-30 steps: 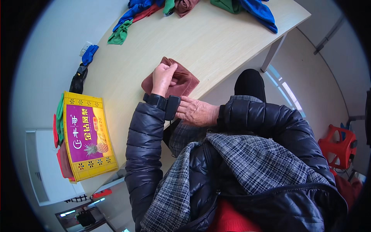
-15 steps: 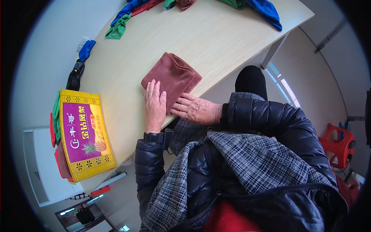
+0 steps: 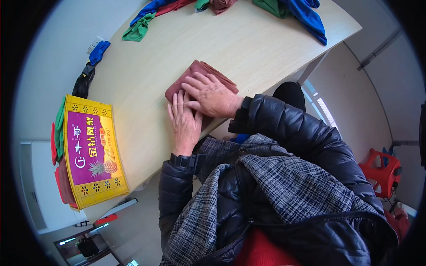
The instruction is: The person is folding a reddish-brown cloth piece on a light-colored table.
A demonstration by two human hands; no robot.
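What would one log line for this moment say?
left hand: flat on folded red-brown cloth | right hand: flat on cloth | table: yellow box at left, coloured cloths at far edge

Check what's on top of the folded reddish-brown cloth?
Both hands lie flat on the folded reddish-brown cloth: right hand across its near half, left hand at its near edge. The far corner is bare. The cloth beneath the palms is hidden.

a pale wooden table with a curved edge fills the upper middle, standing on a light grey smooth floor. a red plastic stool sits at the right. a white cabinet stands at the left edge. daylight is even and soft.
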